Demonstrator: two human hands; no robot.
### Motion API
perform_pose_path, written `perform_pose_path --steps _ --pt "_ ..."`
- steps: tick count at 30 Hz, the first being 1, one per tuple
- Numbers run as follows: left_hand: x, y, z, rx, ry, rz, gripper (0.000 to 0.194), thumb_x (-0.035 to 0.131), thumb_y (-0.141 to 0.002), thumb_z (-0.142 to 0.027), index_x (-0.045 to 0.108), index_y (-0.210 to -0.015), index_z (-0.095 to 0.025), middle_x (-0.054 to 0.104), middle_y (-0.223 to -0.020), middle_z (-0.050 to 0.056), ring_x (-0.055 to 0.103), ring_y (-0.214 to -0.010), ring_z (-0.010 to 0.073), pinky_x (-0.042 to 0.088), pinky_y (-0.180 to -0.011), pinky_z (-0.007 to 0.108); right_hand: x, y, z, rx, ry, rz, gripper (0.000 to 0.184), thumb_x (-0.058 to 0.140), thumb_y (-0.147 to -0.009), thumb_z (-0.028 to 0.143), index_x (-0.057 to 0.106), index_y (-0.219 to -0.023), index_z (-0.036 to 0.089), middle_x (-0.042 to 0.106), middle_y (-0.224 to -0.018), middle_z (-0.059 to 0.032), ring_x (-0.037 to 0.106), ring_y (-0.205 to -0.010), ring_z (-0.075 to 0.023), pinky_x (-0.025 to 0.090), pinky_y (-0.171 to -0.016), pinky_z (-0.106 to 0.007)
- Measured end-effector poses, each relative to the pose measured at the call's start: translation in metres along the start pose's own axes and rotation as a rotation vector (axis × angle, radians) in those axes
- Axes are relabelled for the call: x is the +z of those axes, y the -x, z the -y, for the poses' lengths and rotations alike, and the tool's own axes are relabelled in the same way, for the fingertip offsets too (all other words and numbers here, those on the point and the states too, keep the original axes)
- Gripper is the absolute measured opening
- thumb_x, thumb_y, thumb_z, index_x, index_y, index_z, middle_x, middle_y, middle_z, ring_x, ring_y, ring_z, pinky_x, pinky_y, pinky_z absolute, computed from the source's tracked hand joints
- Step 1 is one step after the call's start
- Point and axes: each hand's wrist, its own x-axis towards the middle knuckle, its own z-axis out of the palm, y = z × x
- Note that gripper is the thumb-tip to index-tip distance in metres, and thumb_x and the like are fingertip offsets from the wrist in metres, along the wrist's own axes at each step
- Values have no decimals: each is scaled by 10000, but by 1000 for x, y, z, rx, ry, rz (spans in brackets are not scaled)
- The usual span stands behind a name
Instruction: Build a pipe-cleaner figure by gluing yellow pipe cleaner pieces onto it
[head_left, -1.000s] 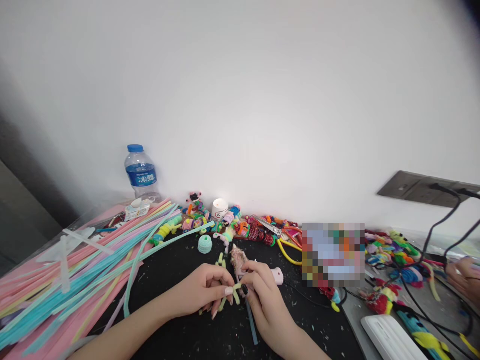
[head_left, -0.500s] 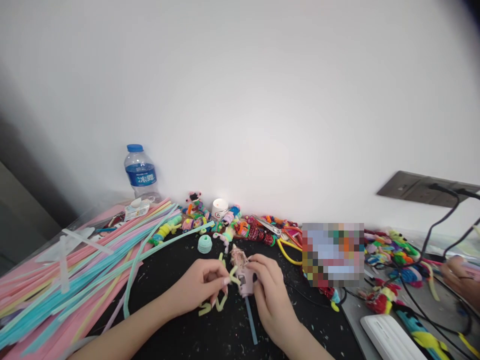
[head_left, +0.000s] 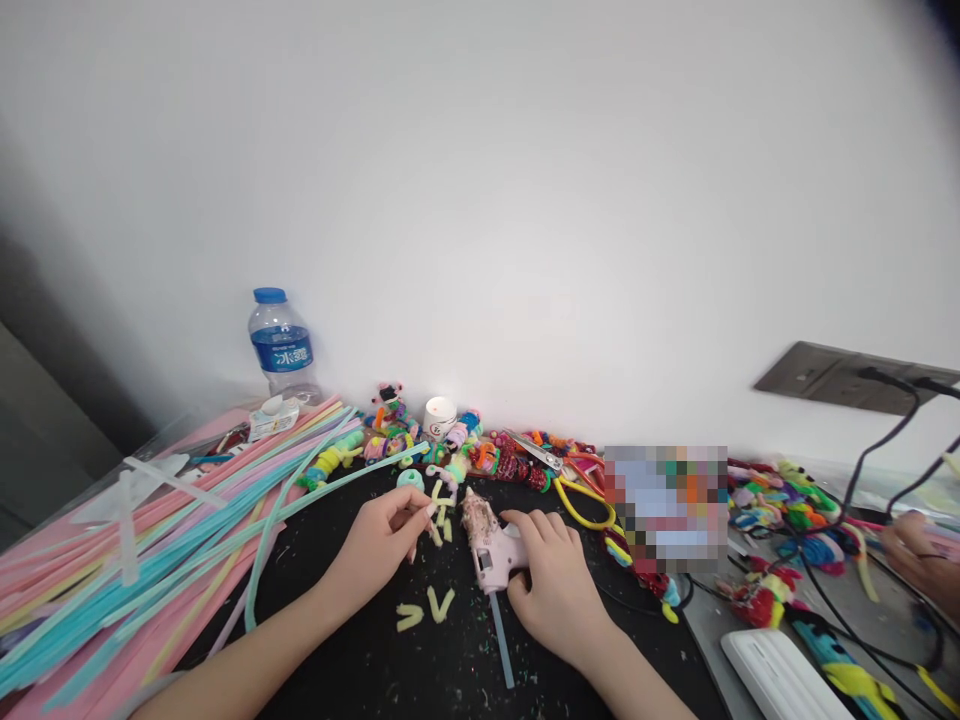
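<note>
Between the fingertips of my left hand (head_left: pixel 391 535) is a short bent pale-yellow pipe cleaner piece (head_left: pixel 438 492). Just right of it lies a pink hot glue gun (head_left: pixel 489 562), its nozzle end crusted brown and pointing away, a bluish glue stick (head_left: pixel 502 640) sticking out toward me. My right hand (head_left: pixel 559 570) is closed round the gun's handle. Two more bent pale-yellow pieces, one V-shaped (head_left: pixel 441 604) and one folded (head_left: pixel 409 617), rest on the black mat (head_left: pixel 360 660). Behind my left hand a mint coiled pipe cleaner (head_left: pixel 410 480) is partly covered.
Pastel pipe cleaners (head_left: pixel 202 540) spread over the left side. Along the wall stand a water bottle (head_left: pixel 282 345), a paper cup (head_left: pixel 440 415) and pipe cleaner figures (head_left: pixel 390 445). Yellow-handled scissors (head_left: pixel 585 505), a white power bank (head_left: pixel 784 670), cables and another person's hand (head_left: pixel 919 555) are at right.
My right hand let go of the pale-yellow piece and took the glue gun's handle. My left hand moved away from me and leftward with a piece, uncovering the pieces on the mat.
</note>
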Motion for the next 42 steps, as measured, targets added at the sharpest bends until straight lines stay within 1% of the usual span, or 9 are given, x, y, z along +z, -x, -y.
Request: perform_pose_path --steps 3,6,10,13,15,21,25,30,42 --pt "0 0 2 4 -21 -20 200 469 -826 -328 520 -716 -170 507 -605 -33 463 -456 102 368 -479 211 1 -2 -4 14 -50 -13 521 499 -588 66 532 -1093 191 572 -987 -71 473 -899 -259 337 -754 -357" --pt "0 0 4 27 -40 -27 193 462 -832 -321 529 -731 -171 518 -618 -28 468 -458 103 372 -474 209 1 -5 -8 33 -143 -36 416 542 -624 105 561 -1030 198 598 -947 -48 500 -848 -232 360 -714 -321" --pt "2 2 5 75 -83 -11 197 454 -844 -314 543 -742 -170 505 -594 -35 466 -453 99 367 -477 207 2 -5 -6 86 -367 -72 205 552 -675 131 603 -868 179 613 -781 -21 532 -696 -172 390 -615 -256" --pt "4 4 4 98 -103 6 226 442 -855 -332 554 -747 -169 491 -575 -39 462 -452 99 355 -466 204 3 -3 -1 104 -529 -31 123 547 -666 96 599 -752 167 594 -684 4 521 -599 -130 381 -544 -214" --pt "5 5 4 101 -112 13 240 438 -858 -341 559 -744 -168 477 -558 -41 460 -449 100 347 -457 202 4 -2 2 107 -580 -29 95 552 -656 90 587 -698 167 571 -633 23 499 -555 -114 364 -513 -202" --pt "5 6 2 111 -140 28 240 434 -861 -332 556 -738 -166 465 -553 -38 463 -456 102 348 -468 203 6 -3 3 112 -603 -33 53 550 -676 117 561 -654 164 522 -593 34 466 -533 -105 347 -498 -200" --pt "5 7 2 120 -158 17 237 436 -856 -329 558 -729 -170 459 -546 -40 460 -457 105 345 -472 205 7 -4 2 113 -610 -40 84 544 -674 124 514 -614 173 482 -571 43 441 -517 -99 329 -483 -198" --pt "6 6 3 123 -166 26 240 434 -858 -330 559 -731 -170 470 -549 -38 459 -452 105 346 -475 207 7 -3 2 106 -599 -29 110 552 -677 139 486 -598 177 465 -561 46 433 -511 -97 321 -482 -198" --pt "6 7 1 113 -135 29 236 443 -850 -328 558 -717 -170 448 -521 -46 459 -437 104 345 -465 201 8 -4 3 113 -581 -28 110 550 -671 143 484 -592 183 461 -554 51 425 -506 -98 314 -480 -199"
